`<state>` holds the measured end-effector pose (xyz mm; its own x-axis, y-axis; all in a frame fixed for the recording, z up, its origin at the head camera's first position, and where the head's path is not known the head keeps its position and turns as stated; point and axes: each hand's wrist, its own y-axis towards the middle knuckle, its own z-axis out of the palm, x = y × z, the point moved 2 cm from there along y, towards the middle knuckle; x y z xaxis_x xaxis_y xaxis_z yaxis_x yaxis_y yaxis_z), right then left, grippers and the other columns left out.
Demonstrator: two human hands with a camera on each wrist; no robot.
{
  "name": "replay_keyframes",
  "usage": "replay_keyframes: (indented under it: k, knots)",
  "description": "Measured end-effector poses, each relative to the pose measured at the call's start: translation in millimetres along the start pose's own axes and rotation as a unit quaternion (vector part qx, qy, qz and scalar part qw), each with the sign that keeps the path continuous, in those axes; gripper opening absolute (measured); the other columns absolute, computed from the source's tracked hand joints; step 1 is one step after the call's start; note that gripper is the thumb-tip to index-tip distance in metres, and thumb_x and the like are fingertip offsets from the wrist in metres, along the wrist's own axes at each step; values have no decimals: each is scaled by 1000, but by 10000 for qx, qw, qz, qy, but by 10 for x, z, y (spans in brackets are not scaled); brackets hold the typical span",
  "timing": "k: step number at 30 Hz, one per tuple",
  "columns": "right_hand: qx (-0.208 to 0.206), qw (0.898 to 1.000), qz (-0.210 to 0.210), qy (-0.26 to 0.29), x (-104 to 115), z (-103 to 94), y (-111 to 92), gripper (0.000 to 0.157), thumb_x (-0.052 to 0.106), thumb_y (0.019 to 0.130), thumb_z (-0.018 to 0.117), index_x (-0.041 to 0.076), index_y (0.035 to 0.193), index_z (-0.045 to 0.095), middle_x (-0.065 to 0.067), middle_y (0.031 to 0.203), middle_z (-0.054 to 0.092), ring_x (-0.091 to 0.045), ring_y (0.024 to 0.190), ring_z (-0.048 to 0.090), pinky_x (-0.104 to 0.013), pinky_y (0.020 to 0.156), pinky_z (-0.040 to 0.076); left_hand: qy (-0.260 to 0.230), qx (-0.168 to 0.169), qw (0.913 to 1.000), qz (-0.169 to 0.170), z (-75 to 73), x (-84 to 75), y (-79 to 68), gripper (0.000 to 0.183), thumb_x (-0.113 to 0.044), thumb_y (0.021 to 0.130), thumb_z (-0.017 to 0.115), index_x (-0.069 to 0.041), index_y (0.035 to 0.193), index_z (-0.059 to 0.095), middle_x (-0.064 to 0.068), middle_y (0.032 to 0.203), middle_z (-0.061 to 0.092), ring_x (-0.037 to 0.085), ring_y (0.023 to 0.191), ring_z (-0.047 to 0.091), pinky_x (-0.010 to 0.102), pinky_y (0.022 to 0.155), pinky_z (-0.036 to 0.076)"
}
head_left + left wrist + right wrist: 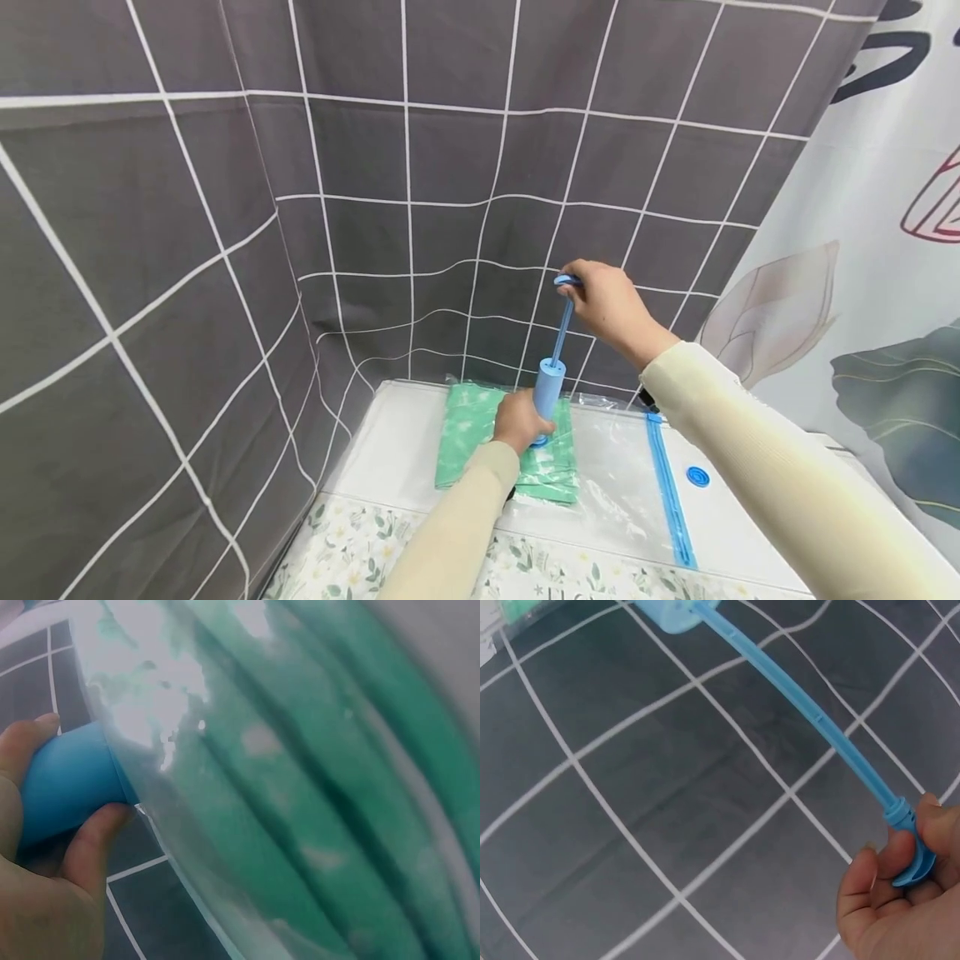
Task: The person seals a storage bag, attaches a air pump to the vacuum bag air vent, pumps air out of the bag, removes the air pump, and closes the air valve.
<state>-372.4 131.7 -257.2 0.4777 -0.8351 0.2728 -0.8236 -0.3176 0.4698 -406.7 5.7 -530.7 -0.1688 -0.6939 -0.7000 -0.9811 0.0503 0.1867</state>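
A light blue hand pump (550,387) stands nearly upright on a clear vacuum storage bag (611,492), its rod drawn well out of the barrel. Folded green cloth (465,442) with pale patches lies inside the bag. My left hand (519,422) grips the lower barrel; in the left wrist view its thumb and fingers wrap the blue barrel (71,784) beside the plastic. Above, my right hand (609,302) holds the pump's handle, and the right wrist view shows the fingers curled round that handle (915,859) at the end of the long rod (802,701).
The bag's blue zip strip (670,492) runs along its right side. A round blue cap (697,477) lies on the white surface to the right. Floral cloth (360,533) covers the front. Dark gridded curtain (450,150) hangs close behind and at the left.
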Motion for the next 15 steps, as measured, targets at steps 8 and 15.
replay_keyframes:
  k: [8, 15]
  knots:
    - [225, 9997, -7, -19, -124, 389, -166, 26, 13, 114, 69, -3, 134, 73, -23, 126, 81, -41, 113, 81, -59, 101, 67, 204, -169, 9992, 296, 341, 334, 249, 57, -30, 74, 106, -11, 123, 83, 3, 106, 87, 20, 93, 81, 39, 89, 70]
    - [529, 9983, 238, -37, -199, 712, -355, 27, 15, 112, 73, -2, 133, 75, -22, 124, 83, -39, 109, 83, -58, 94, 69, 249, -118, 9987, 435, 349, 337, 264, 54, -32, 75, 107, -12, 120, 83, 1, 100, 86, 16, 85, 79, 35, 80, 68]
